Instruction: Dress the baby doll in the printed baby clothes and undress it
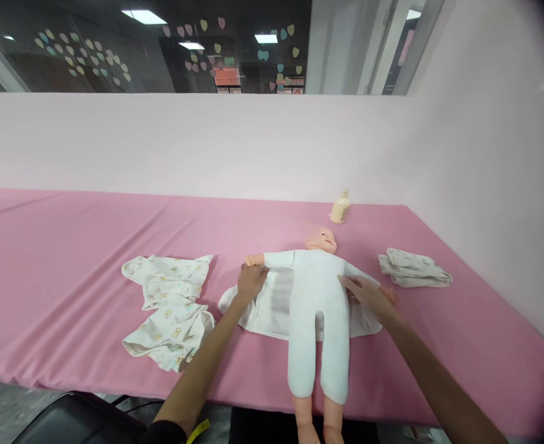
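Observation:
A baby doll [321, 283] in white long-sleeved, long-legged clothing lies on its back, its feet over the table's near edge. Spread beneath its torso is a white garment [276, 305], showing on both sides. My left hand [252, 282] is closed at the doll's hand on the left, over the garment's edge; the fingertips are partly hidden. On the other side, my right hand [369, 297] has its fingers stretched out against the doll's side, below its arm. The doll's other hand is partly behind my wrist.
A pink sheet [91, 234] covers the table. Printed white baby clothes [173, 308] lie loosely at left, and a folded printed cloth [414, 268] lies at right. A pump bottle [340, 207] stands beyond the doll's head, near the wall. A black chair [78, 419] is at lower left.

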The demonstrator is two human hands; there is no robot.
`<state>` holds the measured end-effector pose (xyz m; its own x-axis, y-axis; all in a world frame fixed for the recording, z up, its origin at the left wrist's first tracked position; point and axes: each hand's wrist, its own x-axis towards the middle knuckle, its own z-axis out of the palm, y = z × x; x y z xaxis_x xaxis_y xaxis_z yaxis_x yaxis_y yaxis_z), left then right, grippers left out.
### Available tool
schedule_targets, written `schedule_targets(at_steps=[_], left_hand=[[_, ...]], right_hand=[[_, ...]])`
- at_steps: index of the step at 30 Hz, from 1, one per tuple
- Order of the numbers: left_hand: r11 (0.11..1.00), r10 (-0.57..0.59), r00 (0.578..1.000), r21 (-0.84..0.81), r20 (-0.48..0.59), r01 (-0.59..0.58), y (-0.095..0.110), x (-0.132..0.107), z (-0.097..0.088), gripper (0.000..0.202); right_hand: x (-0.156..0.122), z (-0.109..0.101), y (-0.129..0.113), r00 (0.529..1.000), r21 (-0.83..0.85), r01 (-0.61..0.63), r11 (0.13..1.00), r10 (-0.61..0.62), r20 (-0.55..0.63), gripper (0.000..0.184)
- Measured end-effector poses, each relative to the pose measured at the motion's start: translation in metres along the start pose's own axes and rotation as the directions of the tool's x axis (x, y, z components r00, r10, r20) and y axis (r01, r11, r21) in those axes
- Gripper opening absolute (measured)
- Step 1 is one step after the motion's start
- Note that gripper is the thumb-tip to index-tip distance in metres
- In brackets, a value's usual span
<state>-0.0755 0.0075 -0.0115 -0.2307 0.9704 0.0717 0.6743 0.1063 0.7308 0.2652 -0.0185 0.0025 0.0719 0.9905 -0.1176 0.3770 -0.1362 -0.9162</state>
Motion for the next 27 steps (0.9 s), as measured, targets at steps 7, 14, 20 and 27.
schedule_targets(at_steps=[7,14,20,27], left_hand=[[0.998,-0.059,0.998,0.016,0.018,0.059,-0.004,0.015,0.003,0.015],[0.985,0.068,0.99,-0.167,0.122,-0.047,-0.007,0.018,-0.022,0.016],[0.951,0.095,0.984,-0.307,0.15,-0.045,-0.02,0.02,-0.039,0.012],[0.929,0.109,0.992,-0.361,0.059,-0.08,-0.002,0.009,-0.08,0.03]], right_hand=[[0.012,0.045,-0.071,0.86,-0.573,0.467,0.674,-0.497,0.115,0.046],[0.051,0.133,-0.118,0.472,-0.304,0.88,0.364,-0.606,0.641,0.05],[0.063,0.139,-0.104,0.447,-0.32,0.895,0.312,-0.622,0.643,0.048],[0.059,0.142,-0.102,0.443,-0.417,0.89,0.185,-0.568,0.693,0.04]])
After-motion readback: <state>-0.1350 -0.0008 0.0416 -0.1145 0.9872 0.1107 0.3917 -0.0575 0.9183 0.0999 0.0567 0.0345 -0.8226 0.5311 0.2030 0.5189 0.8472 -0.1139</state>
